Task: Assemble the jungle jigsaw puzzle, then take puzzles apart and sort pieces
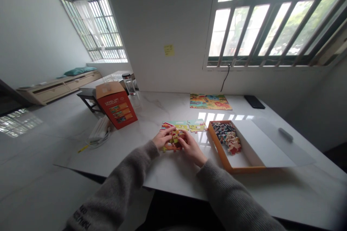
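1. Head view, lower centre: the left hand and right hand curl inward, fingers closed around a small clutch of puzzle pieces; which fingertip grips which piece I cannot tell.
2. Head view, just beyond the hands: a flat puzzle section lies on the desk, partly hidden by the fingers. Some of it looks joined, with a seam near its middle.
3. Head view, right of centre: the orange-rimmed box holds loose pieces and dark-striped pieces, so much assembly seems left.
4. Head view, above centre right: a complete-looking animal picture lies flat, well apart from the hands; whether it is finished work or a printed guide is unclear.
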`<control>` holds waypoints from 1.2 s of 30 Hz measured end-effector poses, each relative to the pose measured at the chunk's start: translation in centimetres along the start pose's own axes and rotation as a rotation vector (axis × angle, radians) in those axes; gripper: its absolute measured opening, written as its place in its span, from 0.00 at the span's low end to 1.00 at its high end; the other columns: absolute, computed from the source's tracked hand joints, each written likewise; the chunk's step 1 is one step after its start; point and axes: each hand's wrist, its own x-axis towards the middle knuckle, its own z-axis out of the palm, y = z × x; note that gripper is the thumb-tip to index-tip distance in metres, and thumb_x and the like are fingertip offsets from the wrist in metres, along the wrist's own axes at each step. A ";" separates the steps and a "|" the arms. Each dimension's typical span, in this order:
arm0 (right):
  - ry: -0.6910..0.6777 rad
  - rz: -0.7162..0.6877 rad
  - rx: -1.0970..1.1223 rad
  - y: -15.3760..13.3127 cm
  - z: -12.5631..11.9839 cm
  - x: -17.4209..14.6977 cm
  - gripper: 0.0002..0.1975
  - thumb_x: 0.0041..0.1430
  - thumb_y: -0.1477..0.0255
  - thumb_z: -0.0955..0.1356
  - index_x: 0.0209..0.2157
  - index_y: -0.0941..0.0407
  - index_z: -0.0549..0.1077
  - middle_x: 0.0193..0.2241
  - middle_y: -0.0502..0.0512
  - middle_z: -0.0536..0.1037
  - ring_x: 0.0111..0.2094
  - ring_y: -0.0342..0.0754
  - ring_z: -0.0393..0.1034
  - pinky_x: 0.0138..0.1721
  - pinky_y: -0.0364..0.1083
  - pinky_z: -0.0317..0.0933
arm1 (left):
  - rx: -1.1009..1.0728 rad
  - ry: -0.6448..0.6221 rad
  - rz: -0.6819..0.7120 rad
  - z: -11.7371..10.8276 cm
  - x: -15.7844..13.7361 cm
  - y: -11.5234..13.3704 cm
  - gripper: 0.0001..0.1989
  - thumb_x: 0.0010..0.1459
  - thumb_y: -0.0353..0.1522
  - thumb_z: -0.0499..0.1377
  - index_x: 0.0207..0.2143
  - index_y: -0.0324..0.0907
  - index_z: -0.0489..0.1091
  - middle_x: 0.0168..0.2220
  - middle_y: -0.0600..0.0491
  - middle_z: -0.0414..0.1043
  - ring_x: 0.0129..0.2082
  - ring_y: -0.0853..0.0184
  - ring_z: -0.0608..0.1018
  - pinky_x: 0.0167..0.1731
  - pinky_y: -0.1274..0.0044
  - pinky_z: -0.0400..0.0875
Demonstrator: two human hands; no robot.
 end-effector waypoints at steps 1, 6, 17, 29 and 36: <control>0.014 -0.026 -0.037 0.2 -0.3 0.2 0.19 0.63 0.64 0.66 0.54 0.54 0.65 0.40 0.56 0.77 0.37 0.49 0.75 0.40 0.50 0.71 | -0.020 0.001 -0.018 0.4 0.7 -0.4 0.27 0.48 0.31 0.63 0.54 0.41 0.71 0.49 0.46 0.74 0.47 0.59 0.76 0.48 0.69 0.70; 0.137 -0.109 -0.190 0.6 -1.1 0.6 0.15 0.63 0.66 0.65 0.50 0.55 0.69 0.45 0.57 0.77 0.46 0.51 0.73 0.50 0.53 0.67 | 0.552 0.113 0.072 -1.8 4.2 -0.1 0.27 0.57 0.35 0.56 0.59 0.41 0.65 0.47 0.45 0.72 0.49 0.59 0.72 0.54 0.67 0.64; -0.054 -0.185 -0.363 0.4 0.6 -0.6 0.19 0.62 0.72 0.65 0.55 0.53 0.67 0.47 0.57 0.77 0.48 0.52 0.72 0.51 0.54 0.66 | 1.160 -0.022 -0.124 -7.4 9.0 2.3 0.27 0.33 0.45 0.72 0.33 0.42 0.67 0.36 0.48 0.71 0.43 0.54 0.71 0.44 0.71 0.64; 0.139 -0.016 0.141 -0.1 -0.1 0.5 0.17 0.64 0.63 0.64 0.52 0.53 0.63 0.42 0.56 0.77 0.37 0.49 0.75 0.40 0.51 0.71 | 0.425 0.104 -0.141 -6.1 7.9 1.6 0.08 0.61 0.35 0.53 0.37 0.38 0.64 0.15 0.61 0.57 0.15 0.73 0.62 0.20 0.80 0.55; 0.215 -0.002 0.216 0.0 -1.0 1.2 0.18 0.60 0.59 0.68 0.48 0.53 0.66 0.35 0.51 0.76 0.29 0.45 0.72 0.26 0.42 0.63 | 0.281 -0.301 -0.033 -0.2 4.4 0.4 0.19 0.59 0.47 0.55 0.36 0.39 0.69 0.19 0.58 0.62 0.17 0.72 0.65 0.19 0.79 0.61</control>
